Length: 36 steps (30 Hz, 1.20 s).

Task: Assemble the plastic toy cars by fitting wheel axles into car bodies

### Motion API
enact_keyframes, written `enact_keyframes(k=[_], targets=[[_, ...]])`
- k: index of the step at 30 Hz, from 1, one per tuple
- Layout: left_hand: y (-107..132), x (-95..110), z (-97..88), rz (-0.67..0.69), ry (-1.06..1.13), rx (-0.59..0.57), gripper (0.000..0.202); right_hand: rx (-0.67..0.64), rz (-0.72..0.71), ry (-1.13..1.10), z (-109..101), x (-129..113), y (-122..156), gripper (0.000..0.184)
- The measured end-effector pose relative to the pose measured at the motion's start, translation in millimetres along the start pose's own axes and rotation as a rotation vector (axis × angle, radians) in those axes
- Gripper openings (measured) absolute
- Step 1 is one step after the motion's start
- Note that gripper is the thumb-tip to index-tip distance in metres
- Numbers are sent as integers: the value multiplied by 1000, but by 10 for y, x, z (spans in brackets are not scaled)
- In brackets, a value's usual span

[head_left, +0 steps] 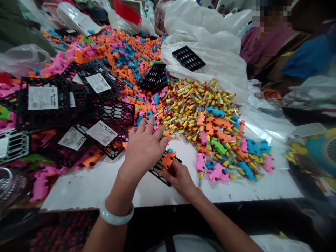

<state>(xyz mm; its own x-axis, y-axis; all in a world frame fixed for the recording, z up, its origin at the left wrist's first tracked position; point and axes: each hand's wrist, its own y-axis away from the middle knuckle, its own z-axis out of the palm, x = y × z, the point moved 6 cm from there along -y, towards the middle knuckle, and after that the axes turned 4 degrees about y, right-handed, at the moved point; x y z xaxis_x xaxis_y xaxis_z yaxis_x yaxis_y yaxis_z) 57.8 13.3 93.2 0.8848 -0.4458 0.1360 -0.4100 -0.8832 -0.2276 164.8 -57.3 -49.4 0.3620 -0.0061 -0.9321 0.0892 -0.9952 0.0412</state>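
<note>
Pinching a lone orange piece (168, 159) onto black tray (156, 171) with right hand (180, 176), covering its far end with splayed-fingered left hand (144, 148); judged barely begun, heaped loose pieces (199, 105) remaining beside labelled trays (43, 103).

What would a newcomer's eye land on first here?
The heap of yellow, red-capped tubes mid-table, flanked by orange, pink and blue plastic pieces. Left of it, labelled black grids lie stacked. Up front, the left hand spreads over the pile's edge; the right hand holds a small black grid bearing an orange piece.
</note>
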Motion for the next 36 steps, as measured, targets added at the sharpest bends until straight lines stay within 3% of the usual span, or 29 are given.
enact_keyframes(k=[5, 10, 13, 16, 19, 21, 23, 26, 28, 30, 32, 36], targets=[[-7, -2, -31, -1, 17, 5, 49, 98, -242, 384, 140, -176, 72, 15], [-11, 8, -35, 13, 3, 8, 47, 76, -263, 424, 189, -236, 55, 18], [-44, -9, -4, 25, 5, 4, 46, 61, -239, 345, -66, -267, 183, 24], [-75, -38, -26, 31, 60, 33, 48, 207, -76, 470, -500, -182, 436, 19], [72, -83, -234, -15, 242, 257, 44, 316, 150, 746, -821, -40, 660, 21], [367, -121, -408, -86, 361, 511, 35, 316, 269, 906, -900, 33, 710, 23], [769, -128, -465, -174, 406, 719, 25, 272, 349, 1018, -899, 82, 694, 21], [1187, -88, -97, -350, 532, 530, 17, 193, 396, 1090, -858, 112, 666, 11], [1327, -21, 293, -448, 578, 294, 20, 161, 371, 1041, -847, 108, 695, 14], [1366, 42, 625, -498, 611, 170, 29, 167, 324, 919, -867, 84, 744, 23], [1318, 79, 819, -473, 593, 201, 32, 198, 259, 759, -896, 37, 759, 26], [1193, 93, 929, -308, 485, 382, 25, 269, 139, 486, -862, -53, 565, 20]])
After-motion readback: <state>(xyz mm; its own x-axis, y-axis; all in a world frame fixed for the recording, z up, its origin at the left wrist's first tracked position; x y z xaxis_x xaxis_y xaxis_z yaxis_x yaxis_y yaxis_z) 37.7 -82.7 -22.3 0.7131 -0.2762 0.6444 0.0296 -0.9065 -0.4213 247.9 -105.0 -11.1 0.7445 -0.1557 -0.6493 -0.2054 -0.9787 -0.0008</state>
